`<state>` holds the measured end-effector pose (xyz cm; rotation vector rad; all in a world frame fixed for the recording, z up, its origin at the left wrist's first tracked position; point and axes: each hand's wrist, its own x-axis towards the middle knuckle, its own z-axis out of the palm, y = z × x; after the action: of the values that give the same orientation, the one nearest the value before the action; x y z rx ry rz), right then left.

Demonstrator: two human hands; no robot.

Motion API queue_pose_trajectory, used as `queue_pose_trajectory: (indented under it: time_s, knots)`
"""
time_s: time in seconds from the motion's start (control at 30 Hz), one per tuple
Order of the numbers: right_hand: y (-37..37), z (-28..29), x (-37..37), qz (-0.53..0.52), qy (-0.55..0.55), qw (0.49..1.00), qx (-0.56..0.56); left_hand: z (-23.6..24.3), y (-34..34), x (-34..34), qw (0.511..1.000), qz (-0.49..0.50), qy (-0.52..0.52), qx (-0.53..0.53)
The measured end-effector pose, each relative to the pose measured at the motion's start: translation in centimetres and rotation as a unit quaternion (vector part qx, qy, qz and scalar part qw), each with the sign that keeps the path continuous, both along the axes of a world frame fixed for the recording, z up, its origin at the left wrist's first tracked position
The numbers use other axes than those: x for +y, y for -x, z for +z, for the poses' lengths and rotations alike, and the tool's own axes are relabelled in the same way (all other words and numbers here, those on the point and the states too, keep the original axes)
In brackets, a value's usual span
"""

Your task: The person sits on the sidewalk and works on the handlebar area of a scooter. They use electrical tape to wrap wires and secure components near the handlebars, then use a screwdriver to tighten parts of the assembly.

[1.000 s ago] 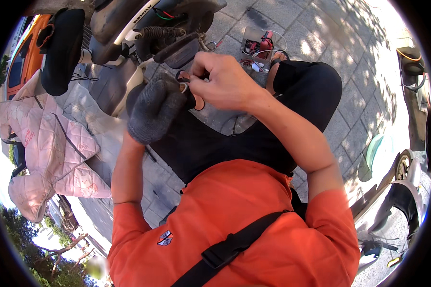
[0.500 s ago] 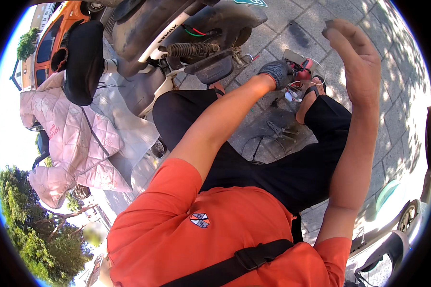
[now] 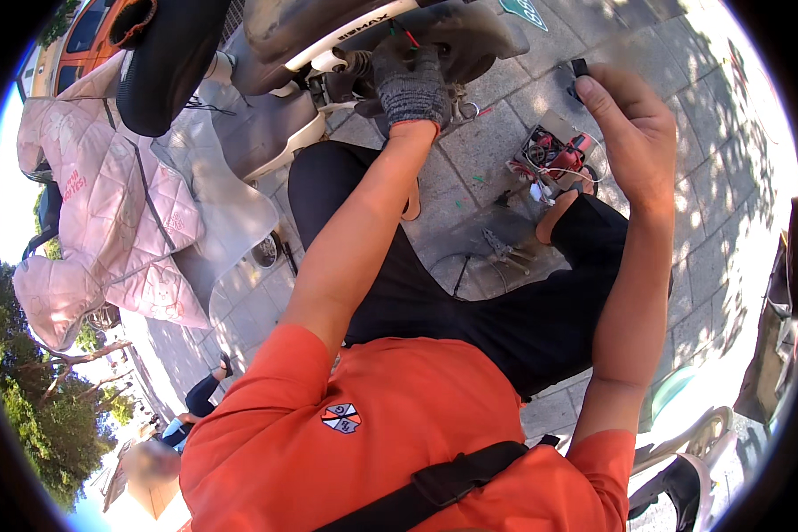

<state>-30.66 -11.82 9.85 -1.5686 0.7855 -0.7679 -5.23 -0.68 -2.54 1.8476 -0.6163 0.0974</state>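
My left hand (image 3: 409, 89), in a dark grey knitted glove, reaches into the scooter's underside (image 3: 470, 44) beside the coil shock (image 3: 357, 64) and red and green wires (image 3: 410, 37); what its fingertips hold, if anything, is hidden. Bare and raised to the right, my right hand (image 3: 628, 124) pinches a small black piece (image 3: 580, 69) between thumb and fingers. Below it on the paving sits an open box (image 3: 532, 142) with red tools (image 3: 567, 152), white cables and connectors. Pliers (image 3: 504, 248) lie between my legs.
A pink quilted cover (image 3: 142, 222) drapes at left beside a black handlebar muff (image 3: 164, 80). An orange vehicle (image 3: 80, 49) stands behind. Another person (image 3: 202, 395) is at the lower left. A green basin (image 3: 669, 395) and another two-wheeler (image 3: 683, 479) are at the lower right.
My hands were together a second ago and have parted. My left hand went toward the tool box, then left and up to the scooter. My right hand rose to the right with the black piece.
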Motion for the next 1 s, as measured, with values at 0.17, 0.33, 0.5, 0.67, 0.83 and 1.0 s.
queue_pose_trajectory:
  time_s: [0.17, 0.33, 0.5, 0.67, 0.83, 1.0]
  knots:
    - [-4.4, -0.8, 0.0, 0.094, 0.023, 0.995, 0.03, -0.8, -2.3, -1.7, 0.995, -0.026, -0.025, 0.09]
    - [-8.1, -1.7, -1.7, 0.191, 0.123, 0.968, 0.102, 3.5, -0.2, -2.7, 0.948, -0.079, 0.102, 0.289]
    - [-12.4, -4.8, -2.0, 0.261, 0.092, 0.954, 0.117, 3.1, -1.0, -0.3, 0.996, -0.003, -0.035, 0.08]
    - [-17.6, -7.8, -2.3, 0.326, -0.003, 0.944, 0.055, 4.3, -3.3, 1.3, 0.976, -0.048, -0.21, -0.039]
    - [-20.7, -8.6, -0.7, 0.29, -0.115, 0.95, -0.021, 4.3, -4.1, 3.0, 0.973, -0.067, -0.21, -0.072]
    - [-21.3, -7.8, -1.2, 0.278, -0.157, 0.947, -0.034, 5.0, -3.5, 3.7, 0.976, -0.047, -0.213, -0.024]
